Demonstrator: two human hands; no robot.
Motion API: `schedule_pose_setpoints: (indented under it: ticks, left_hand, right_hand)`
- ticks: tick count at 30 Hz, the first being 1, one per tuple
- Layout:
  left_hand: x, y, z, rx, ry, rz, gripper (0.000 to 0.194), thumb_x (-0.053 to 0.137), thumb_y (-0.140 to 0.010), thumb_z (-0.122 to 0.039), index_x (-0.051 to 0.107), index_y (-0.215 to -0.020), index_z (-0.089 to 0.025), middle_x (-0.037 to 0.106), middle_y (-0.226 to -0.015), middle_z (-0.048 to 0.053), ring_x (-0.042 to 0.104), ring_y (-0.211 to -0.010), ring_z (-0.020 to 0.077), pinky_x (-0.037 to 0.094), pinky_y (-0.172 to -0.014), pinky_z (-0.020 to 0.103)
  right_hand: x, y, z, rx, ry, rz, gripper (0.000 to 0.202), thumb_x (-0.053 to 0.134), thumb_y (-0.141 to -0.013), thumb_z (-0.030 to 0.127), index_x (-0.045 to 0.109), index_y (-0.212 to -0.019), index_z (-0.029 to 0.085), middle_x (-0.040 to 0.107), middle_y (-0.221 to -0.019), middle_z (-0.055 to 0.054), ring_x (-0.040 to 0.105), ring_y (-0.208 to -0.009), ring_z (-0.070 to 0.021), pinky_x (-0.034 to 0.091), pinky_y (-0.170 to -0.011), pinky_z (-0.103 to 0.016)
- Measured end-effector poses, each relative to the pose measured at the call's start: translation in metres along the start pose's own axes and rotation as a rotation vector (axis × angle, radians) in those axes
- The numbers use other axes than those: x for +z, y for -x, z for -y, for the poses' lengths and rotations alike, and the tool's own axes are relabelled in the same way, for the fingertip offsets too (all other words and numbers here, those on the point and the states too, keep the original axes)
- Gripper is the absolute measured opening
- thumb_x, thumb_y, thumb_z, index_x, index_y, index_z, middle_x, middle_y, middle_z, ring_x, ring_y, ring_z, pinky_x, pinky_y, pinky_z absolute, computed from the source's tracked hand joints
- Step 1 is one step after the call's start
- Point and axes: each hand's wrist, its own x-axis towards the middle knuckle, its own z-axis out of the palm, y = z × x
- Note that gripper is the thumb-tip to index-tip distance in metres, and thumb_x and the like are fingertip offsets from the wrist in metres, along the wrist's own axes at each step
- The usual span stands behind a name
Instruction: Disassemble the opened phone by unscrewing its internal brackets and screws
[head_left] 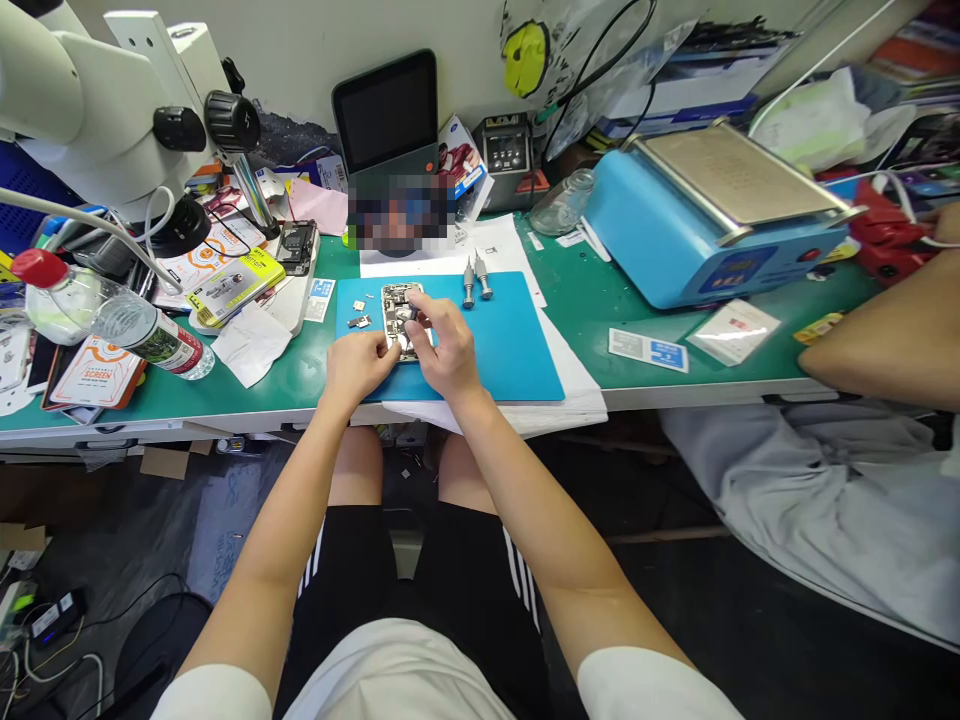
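An opened phone (395,312) with bare inner parts lies upright on the blue mat (510,350). My left hand (360,368) is closed at the phone's lower left edge, thumb against it. Over the phone's right side, my right hand (444,345) has thumb and fingers pinched round something small and dark that I cannot make out. Two grey screwdrivers (475,280) stand or lie side by side on the mat's upper part. Small metal parts (359,322) are left of the phone.
A white microscope (97,110) and a bottle (142,325) are at the left. The blue machine (675,240) sits right, near a small screen (386,115) and glass jar (562,203). Another person's arm (892,330) rests at the far right.
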Motion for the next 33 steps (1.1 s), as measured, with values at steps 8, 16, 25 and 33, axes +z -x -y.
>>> schedule_pose_setpoints:
  ticks: [8,16,25,33]
  left_hand:
    - [-0.0004,0.0007,-0.0007,-0.008,-0.014,0.009,0.039,0.051,-0.097,-0.049,0.069,-0.076,-0.023,0.077,-0.083,0.007,0.067,-0.082,0.0242,0.035,-0.065,0.032]
    - [0.001,0.0002,0.001,0.009,-0.005,-0.002,0.036,0.052,-0.096,-0.047,0.069,-0.075,-0.023,0.075,-0.08,0.006,0.066,-0.079,0.0232,0.037,-0.066,0.032]
    - [-0.0002,0.0003,0.0006,0.011,0.013,-0.005,0.034,0.055,-0.095,-0.046,0.069,-0.075,-0.023,0.074,-0.078,0.005,0.065,-0.078,0.0229,0.036,-0.065,0.032]
    - [-0.0002,0.0008,0.0009,0.01,0.031,-0.02,0.035,0.057,-0.094,-0.048,0.067,-0.072,-0.023,0.074,-0.077,0.005,0.065,-0.076,0.0223,0.031,-0.062,0.032]
  right_hand:
    - [-0.0022,-0.0005,0.0014,0.011,-0.025,-0.003,0.039,0.037,-0.109,0.037,0.057,-0.141,0.029,0.075,-0.121,-0.007,0.072,-0.106,-0.0231,0.062,-0.093,-0.041]
    - [-0.0017,-0.0009,0.0011,0.019,-0.007,-0.036,0.037,0.043,-0.107,0.039,0.06,-0.139,0.029,0.073,-0.111,-0.008,0.069,-0.104,-0.0241,0.062,-0.091,-0.043]
    - [-0.0019,-0.0013,0.0019,0.019,0.012,-0.04,0.036,0.045,-0.107,0.039,0.062,-0.136,0.027,0.073,-0.108,-0.008,0.071,-0.1,-0.0231,0.062,-0.09,-0.041]
    - [-0.002,-0.0013,0.0028,-0.05,0.003,-0.045,0.036,0.043,-0.108,0.03,0.056,-0.142,0.028,0.076,-0.111,-0.006,0.071,-0.096,-0.0213,0.061,-0.088,-0.039]
